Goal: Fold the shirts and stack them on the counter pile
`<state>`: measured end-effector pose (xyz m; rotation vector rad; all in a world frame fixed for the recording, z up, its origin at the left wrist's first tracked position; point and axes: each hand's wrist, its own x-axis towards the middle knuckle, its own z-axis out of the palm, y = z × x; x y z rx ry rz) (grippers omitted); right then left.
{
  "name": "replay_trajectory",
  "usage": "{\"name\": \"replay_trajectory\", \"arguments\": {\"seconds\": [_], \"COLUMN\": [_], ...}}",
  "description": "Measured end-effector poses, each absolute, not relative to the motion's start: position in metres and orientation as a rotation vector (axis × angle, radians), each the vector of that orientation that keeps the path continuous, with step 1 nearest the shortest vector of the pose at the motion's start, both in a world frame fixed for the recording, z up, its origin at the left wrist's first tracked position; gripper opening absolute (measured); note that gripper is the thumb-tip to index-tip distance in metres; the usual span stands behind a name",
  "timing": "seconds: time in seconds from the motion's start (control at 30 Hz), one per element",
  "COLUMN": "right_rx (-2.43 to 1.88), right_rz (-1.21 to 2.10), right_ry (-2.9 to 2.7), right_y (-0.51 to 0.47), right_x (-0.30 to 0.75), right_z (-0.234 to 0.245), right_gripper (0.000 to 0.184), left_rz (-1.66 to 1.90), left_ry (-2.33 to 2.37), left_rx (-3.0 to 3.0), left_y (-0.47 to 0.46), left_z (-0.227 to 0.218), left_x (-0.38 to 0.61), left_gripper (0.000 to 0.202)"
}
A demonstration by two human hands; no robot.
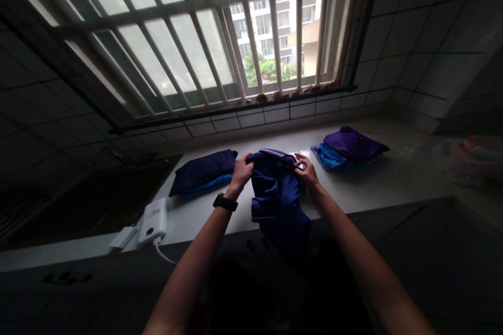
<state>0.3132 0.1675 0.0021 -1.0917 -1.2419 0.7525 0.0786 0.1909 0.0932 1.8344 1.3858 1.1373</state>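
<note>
your left hand and right hand have the blue garment pinched closed at its top; navy stack left of it, purple stack right!

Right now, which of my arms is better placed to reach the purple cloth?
Right, I'd judge. Your right grip holds the dark blue garment on the side facing the purple cloth. Your left grip is at the garment's opposite side, farther away. Either would probably have to let go first.

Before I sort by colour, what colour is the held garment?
The garment is dark blue, with red and white edging, as the head view shows.
</note>
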Motion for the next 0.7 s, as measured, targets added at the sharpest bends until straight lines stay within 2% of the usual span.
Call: {"name": "replay_trajectory", "arguments": {"seconds": [0.07,0.13,0.2,0.27,0.43,0.53,0.6,0.7], "right_rx": [-1.028,-1.024,-1.058,-1.086,-1.179,-1.106,-1.06,-1.134], "right_rz": [1.039,1.209,1.224,1.209,1.325,1.416,1.477,1.412], "right_ry": [-1.191,-1.174,-1.243,-1.394,-1.906,-1.879,-1.781,-1.762], "right_y": [0.167,0.167,0.167,0.166,0.158,0.145,0.138,0.141], "right_x": [0.314,0.314,0.312,0.307,0.303,0.323,0.345,0.375], "right_z": [0.004,0.004,0.003,0.004,0.022,0.045,0.065,0.1], "right_gripper": [0.032,0.043,0.059,0.064,0.026,0.023,0.028,0.032], "left_rz": [1.204,1.251,1.266,1.23,1.074,1.04,1.008,0.969], "left_ry": [1.343,1.334,1.3,1.207,1.07,1.135,1.175,1.231], "left_rx": [1.768,1.681,1.587,1.496,1.433,1.51,1.622,1.812], "left_y": [0.19,0.187,0.182,0.175,0.156,0.148,0.144,0.138], "left_z": [0.097,0.099,0.101,0.104,0.117,0.133,0.147,0.165], "left_x": [0.077,0.077,0.076,0.075,0.063,0.047,0.034,0.017], "left_gripper": [0.018,0.017,0.017,0.021,0.033,0.039,0.046,0.056]}}
